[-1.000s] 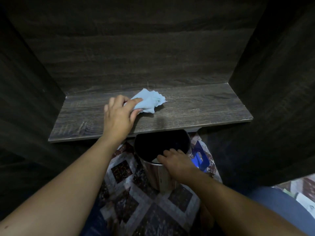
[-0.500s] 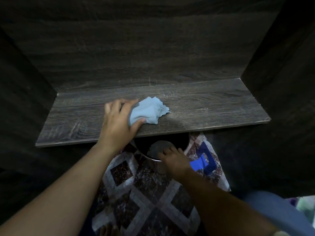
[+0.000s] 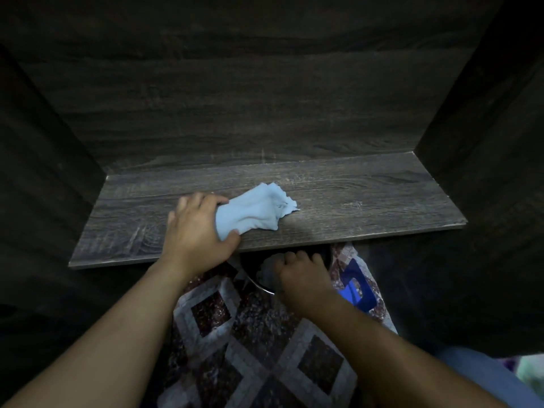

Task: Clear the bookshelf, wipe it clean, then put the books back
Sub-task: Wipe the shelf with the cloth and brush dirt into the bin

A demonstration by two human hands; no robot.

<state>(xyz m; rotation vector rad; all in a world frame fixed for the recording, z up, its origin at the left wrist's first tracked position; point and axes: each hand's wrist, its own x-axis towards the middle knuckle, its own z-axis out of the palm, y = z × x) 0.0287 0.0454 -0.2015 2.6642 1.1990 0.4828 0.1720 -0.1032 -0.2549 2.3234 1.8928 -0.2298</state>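
Across mid-frame, the wood-grain shelf carries a blue cloth clutched by left hand fingers; right hand fingers hook a bin on patterned rug.

Shelf board lies open right of cloth and left hand. Back panel and 2 side walls enclose it. Metal bin, gripped by right hand, blocks below the front edge.

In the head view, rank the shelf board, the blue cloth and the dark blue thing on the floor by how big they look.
Shelf board, largest.
Blue cloth, partly in the left hand.
Dark blue thing, partly behind the right arm.
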